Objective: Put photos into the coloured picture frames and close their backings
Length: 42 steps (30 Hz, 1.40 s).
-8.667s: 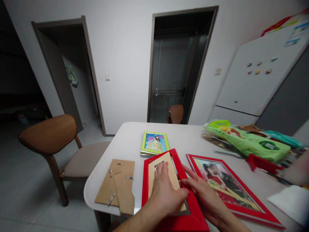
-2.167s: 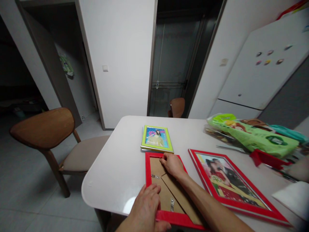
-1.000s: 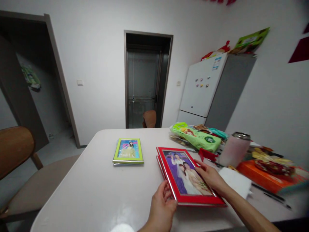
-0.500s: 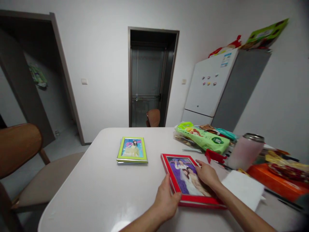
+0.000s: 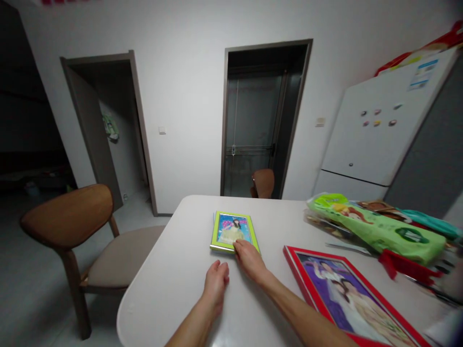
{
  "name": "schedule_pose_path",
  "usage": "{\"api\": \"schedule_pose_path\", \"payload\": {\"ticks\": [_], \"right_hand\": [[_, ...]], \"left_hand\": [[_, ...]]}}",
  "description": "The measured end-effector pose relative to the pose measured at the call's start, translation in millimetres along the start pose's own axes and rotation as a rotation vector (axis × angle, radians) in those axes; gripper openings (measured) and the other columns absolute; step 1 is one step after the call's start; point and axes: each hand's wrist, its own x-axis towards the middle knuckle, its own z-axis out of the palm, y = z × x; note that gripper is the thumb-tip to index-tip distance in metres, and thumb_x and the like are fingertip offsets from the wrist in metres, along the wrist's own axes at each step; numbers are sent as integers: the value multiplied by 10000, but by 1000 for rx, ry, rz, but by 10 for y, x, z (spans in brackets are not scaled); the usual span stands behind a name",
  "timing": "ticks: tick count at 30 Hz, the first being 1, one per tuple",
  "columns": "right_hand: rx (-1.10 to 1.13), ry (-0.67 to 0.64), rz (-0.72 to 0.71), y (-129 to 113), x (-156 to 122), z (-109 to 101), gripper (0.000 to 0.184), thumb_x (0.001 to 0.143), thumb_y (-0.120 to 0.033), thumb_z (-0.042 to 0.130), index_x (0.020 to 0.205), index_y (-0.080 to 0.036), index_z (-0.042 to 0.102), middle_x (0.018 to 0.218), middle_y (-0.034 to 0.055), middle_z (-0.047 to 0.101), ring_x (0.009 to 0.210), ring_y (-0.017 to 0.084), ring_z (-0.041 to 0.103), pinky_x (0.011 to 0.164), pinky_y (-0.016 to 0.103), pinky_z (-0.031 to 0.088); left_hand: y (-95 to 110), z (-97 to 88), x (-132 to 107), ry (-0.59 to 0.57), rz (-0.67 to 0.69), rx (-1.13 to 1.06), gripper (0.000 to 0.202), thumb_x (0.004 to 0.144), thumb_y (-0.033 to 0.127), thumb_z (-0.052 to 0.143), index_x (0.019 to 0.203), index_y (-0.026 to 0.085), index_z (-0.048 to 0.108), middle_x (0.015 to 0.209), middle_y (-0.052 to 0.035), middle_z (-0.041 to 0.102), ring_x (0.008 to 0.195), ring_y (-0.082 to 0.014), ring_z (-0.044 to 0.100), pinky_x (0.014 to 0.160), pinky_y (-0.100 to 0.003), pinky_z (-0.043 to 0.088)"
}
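A small picture frame (image 5: 255,237) with a lime-green border lies on the white table, its photo showing a figure in a pale dress. Something thin and pale blue-edged peeks out beneath it. My right hand (image 5: 249,260) grips the frame's near edge toward the right corner, fingers over the top. Just short of that edge is my left hand (image 5: 216,284), fingers loosely bent, holding nothing I can see and apart from the frame. The larger red picture frame (image 5: 307,284), with a photo of two people on purple, lies at the right, partly behind my right forearm.
On the table's right side lie a green package (image 5: 379,226), a red object (image 5: 408,267) and a slim grey-white item (image 5: 347,247). A wooden chair (image 5: 72,212) stands left of the table (image 5: 162,289); another chair back (image 5: 263,183) shows beyond the far edge. A white fridge (image 5: 365,140) is at the right.
Both hands have let go of the red frame and moved left to the green one, where the right hand has taken hold. The camera view has turned left.
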Motion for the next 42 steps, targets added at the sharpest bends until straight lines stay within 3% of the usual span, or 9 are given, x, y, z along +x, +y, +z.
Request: {"api": "schedule_pose_path", "payload": {"ticks": [6, 10, 15, 20, 23, 26, 33, 39, 42], "right_hand": [[148, 100, -84, -149, -561, 17, 325, 720, -131, 428, 1024, -171, 536, 1131, 104, 526, 1071, 203, 449, 912, 372, 334], [689, 155, 57, -253, -789, -165, 393, 682, -296, 525, 1058, -182, 522, 1148, 111, 519, 1083, 227, 446, 923, 404, 333], [1434, 261, 396, -336, -934, -607, 583, 724, -487, 430, 1237, -236, 311, 1229, 100, 446, 1102, 232, 429, 814, 400, 428], [1650, 293, 521, -345, -1225, -839, 652, 689, -453, 506, 1261, -260, 259, 1151, 91, 524, 1004, 243, 516, 730, 374, 478], [1607, 182, 618, -272, -1351, -759, 723, 651, -360, 571, 1273, -230, 227, 1045, 90, 596, 876, 240, 587, 701, 364, 485], [1487, 67, 590, -148, -1374, -575, 708, 625, -269, 572, 1252, -179, 257, 981, 79, 628, 827, 223, 605, 716, 340, 479], [680, 27, 429, 108, -1321, -218, 506, 596, -165, 462, 1099, -115, 468, 966, 88, 618, 851, 196, 579, 772, 291, 437], [241, 24, 330, 144, -1335, -100, 506, 626, -171, 417, 1112, -40, 463, 981, 137, 563, 916, 200, 527, 849, 298, 380], [157, 24, 269, 150, -1302, -91, 472, 640, -168, 413, 1088, -39, 487, 1038, 153, 517, 973, 204, 493, 886, 298, 352]], "left_hand": [[63, 99, -196, -3, 173, -134, 315, 694, 399, 546, 893, 154, 551, 915, -62, 622, 895, -185, 566, 772, -283, 425], [190, 123, -556, 16, 289, -73, 312, 667, 335, 592, 901, 129, 572, 950, -77, 623, 908, -216, 557, 804, -279, 411], [344, 99, -1041, -141, 569, 395, 342, 786, 248, 453, 1110, 141, 466, 1045, -80, 586, 949, -193, 539, 822, -276, 417], [255, 54, -1288, -478, 995, 932, 473, 748, 176, 426, 1212, 103, 371, 1222, -144, 437, 1135, -234, 384, 935, -338, 332], [89, 26, -1331, -593, 1144, 1227, 459, 749, 189, 432, 1198, 106, 399, 1195, -179, 444, 1124, -276, 378, 880, -367, 390], [-96, 14, -1328, -570, 1246, 1410, 373, 791, 155, 388, 1161, 151, 442, 1139, -155, 502, 1061, -268, 452, 772, -323, 471], [-413, 46, -1206, -121, 1702, 1244, 238, 816, 168, 354, 818, 175, 592, 815, -44, 683, 772, -182, 633, 551, -227, 499], [-599, 25, -1171, -125, 1678, 1292, 228, 806, 159, 357, 810, 183, 584, 846, -26, 677, 804, -165, 623, 589, -223, 489], [-574, -26, -1177, -269, 1570, 1340, 179, 783, 201, 408, 852, 185, 573, 905, -37, 663, 845, -171, 609, 619, -227, 495]]}}
